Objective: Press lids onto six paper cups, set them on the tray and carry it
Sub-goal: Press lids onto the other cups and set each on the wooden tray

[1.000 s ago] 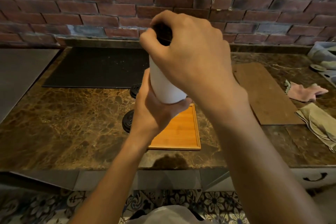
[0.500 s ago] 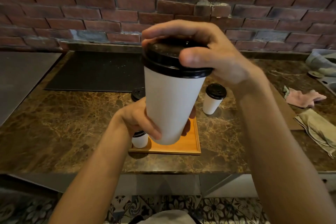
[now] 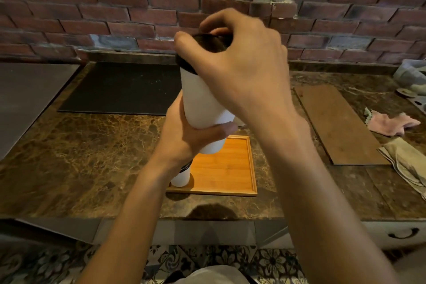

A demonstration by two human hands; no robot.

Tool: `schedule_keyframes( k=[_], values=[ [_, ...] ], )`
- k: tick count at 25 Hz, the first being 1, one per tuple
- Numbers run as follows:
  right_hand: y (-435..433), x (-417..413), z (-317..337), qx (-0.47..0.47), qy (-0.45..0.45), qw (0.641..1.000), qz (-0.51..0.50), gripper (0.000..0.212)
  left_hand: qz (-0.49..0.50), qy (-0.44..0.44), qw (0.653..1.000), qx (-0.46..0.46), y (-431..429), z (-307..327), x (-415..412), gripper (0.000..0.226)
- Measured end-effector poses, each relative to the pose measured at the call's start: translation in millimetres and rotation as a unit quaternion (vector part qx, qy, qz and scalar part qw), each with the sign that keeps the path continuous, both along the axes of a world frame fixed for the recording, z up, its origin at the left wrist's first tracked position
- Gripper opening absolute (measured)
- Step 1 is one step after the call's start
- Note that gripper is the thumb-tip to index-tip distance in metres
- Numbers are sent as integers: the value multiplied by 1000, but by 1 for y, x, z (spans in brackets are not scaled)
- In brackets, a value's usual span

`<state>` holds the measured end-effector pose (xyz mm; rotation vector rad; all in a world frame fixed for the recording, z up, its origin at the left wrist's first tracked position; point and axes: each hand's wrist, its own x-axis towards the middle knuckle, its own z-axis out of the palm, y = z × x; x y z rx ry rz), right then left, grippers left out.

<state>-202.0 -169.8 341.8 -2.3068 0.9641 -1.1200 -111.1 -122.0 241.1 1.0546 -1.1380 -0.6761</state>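
Item under inspection: one tall white paper cup (image 3: 202, 104), plain-walled, tilted slightly, held in the air above the far part of the tray (image 3: 230, 168) and not touching it. A black lid (image 3: 207, 50) sits on its mouth; how fully it is seated cannot be told, as fingers cover most of the rim. The right hand (image 3: 242, 64) is curled over the lid from above, thumb and fingertips clamped round its edge. The left hand (image 3: 189, 136) grips the lower cup wall, thumb wrapped across the front. Count of cups plainly seen: two. The second cup (image 3: 181, 177) stands upright on the tray at its near left corner, a black lid showing on it, largely hidden by the left forearm (a white sliver behind the right wrist is too hidden to identify). Lids seen: two. Trays: one, orange wood with a raised rim, lying on the brown marble counter (image 3: 80, 157). Other items on the counter: one black mat (image 3: 119, 87) far left, one brown board (image 3: 338, 122) to the right, one pink cloth (image 3: 391, 122) and one beige cloth (image 3: 408, 161) beyond the board. A brick wall (image 3: 115, 7) backs the counter.
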Motion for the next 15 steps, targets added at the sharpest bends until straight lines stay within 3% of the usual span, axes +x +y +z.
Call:
schedule_keyframes(
  k=[2, 4, 7, 9, 11, 15],
  values=[
    [-2, 4, 0, -37, 39, 998, 13, 44, -1, 21, 1000, 15, 2, -5, 2, 59],
    [-11, 0, 8, -14, 54, 991, 125, 42, -68, 36, 996, 38, 1, -4, 16, 58],
    [-30, -12, 21, 84, 23, 931, 354, 33, -230, 65, 970, 46, 3, -2, 34, 55],
    [-39, -15, 24, 113, 27, 890, 440, 47, -322, 68, 943, 44, 9, -7, 38, 46],
    [-40, -14, 27, 118, 45, 883, 452, 51, -279, 77, 955, 60, 13, -15, 37, 44],
    [-29, -7, 26, 82, 26, 943, 323, 33, -323, 56, 944, 45, -2, 2, 36, 43]
  ],
)
